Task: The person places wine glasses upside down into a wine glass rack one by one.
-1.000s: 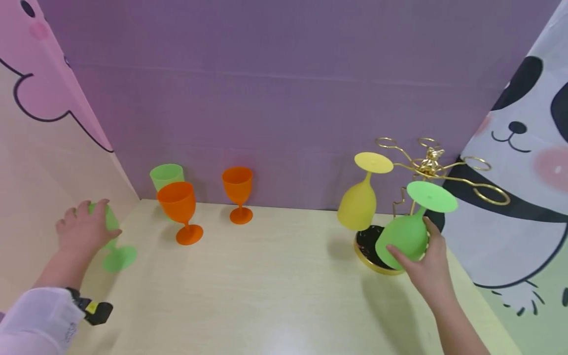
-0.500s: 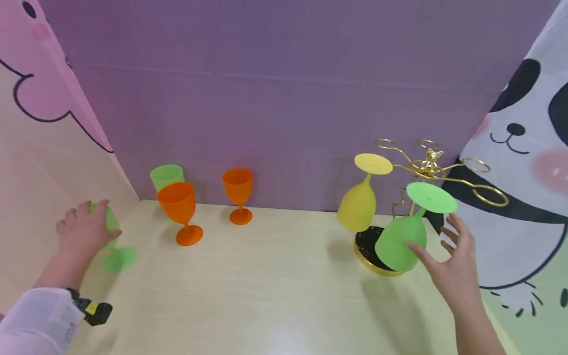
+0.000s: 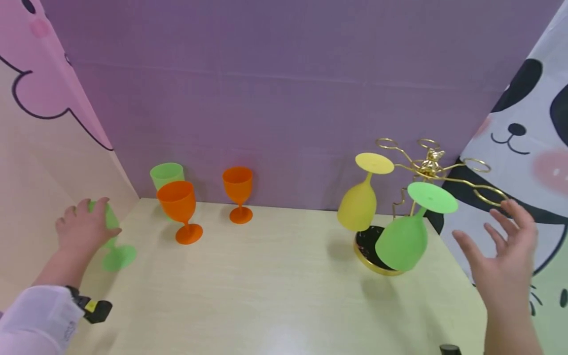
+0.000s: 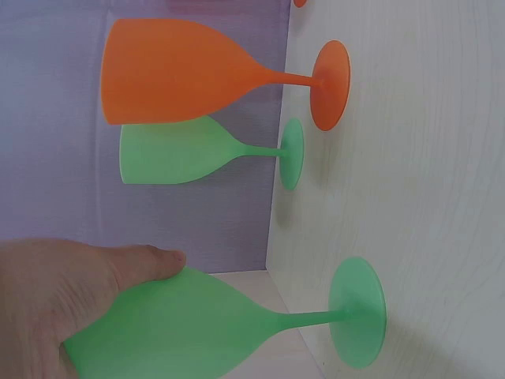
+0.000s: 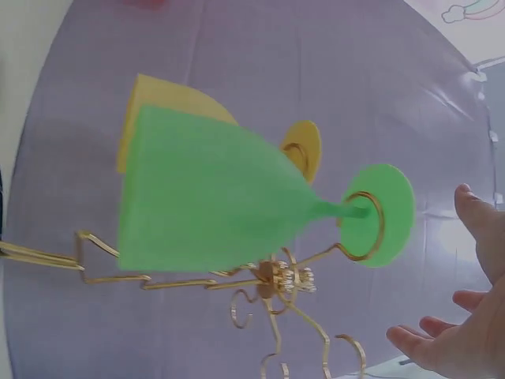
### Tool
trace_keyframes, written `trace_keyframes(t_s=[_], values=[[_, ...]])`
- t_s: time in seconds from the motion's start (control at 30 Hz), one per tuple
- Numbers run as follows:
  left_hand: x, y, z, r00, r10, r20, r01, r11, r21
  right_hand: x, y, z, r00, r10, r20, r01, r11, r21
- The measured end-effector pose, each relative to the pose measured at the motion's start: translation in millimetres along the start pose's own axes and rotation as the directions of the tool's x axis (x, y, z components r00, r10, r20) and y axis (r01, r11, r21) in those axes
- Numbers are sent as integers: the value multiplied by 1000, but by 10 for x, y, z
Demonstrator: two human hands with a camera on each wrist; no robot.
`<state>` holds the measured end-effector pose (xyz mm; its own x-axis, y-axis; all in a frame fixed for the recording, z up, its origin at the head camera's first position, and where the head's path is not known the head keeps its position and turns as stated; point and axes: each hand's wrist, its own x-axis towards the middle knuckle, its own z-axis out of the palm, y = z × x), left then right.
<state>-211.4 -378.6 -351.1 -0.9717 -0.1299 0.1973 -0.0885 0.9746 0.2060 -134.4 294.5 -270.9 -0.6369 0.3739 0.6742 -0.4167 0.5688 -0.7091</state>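
Observation:
My left hand (image 3: 84, 227) grips the bowl of a green goblet (image 4: 213, 324) at the left. The goblet is upright, its foot at or close to the table; contact is unclear. At the right, my right hand (image 3: 506, 261) is in the air with fingers spread, holding nothing. Beside it a second green goblet (image 3: 401, 242) hangs upside down, its stem in a loop of the gold wire rack (image 3: 431, 165). A yellow goblet (image 3: 357, 204) hangs inverted from another arm of that rack, behind and left of the green one.
Two orange goblets, one nearer (image 3: 176, 202) and one farther (image 3: 237, 185), stand upright at the back left. Another green goblet (image 3: 166, 173) stands partly hidden behind the nearer one. Purple cloth (image 3: 284, 123) rises behind the table (image 3: 266, 291). A small dark object (image 3: 450, 349) shows at the bottom edge.
My right hand has let go of the hanging green goblet and moved right, away from it. The goblet stays hanging on the rack. My left hand has hardly moved.

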Motion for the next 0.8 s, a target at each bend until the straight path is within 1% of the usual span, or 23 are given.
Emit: trace_keyframes(t_s=[0.13, 0.27, 0.33, 0.47, 0.63, 0.7, 0.8], values=[[-1, -17, 10, 1000, 5, 3, -5, 1000, -3, 177, -89, -38, 999, -42, 7, 43, 999, -28], [-6, -9, 2, 1000, 9, -2, -9, 1000, -5, 398, -152, -79, 999, -10, 47, 16, 993, -119], [-10, 0, -8, 1000, 5, -1, -5, 1000, -4, 522, -178, -92, 997, 15, 81, 0, 983, -184], [-26, 12, -23, 1000, -4, 11, 4, 1000, -5, 758, -207, -98, 987, 7, 158, 38, 961, -275], [-17, 10, -13, 1000, 1, 12, -1, 1000, -2, 980, -285, -101, 962, -15, 271, 115, 927, -357], [-6, 6, -7, 1000, 2, 6, -2, 1000, 2, 1064, -329, -90, 947, -12, 320, 143, 909, -391], [10, -3, -2, 1000, 1, 2, -1, 1000, 8, 1192, -388, -62, 921, -15, 390, 184, 897, -401]])
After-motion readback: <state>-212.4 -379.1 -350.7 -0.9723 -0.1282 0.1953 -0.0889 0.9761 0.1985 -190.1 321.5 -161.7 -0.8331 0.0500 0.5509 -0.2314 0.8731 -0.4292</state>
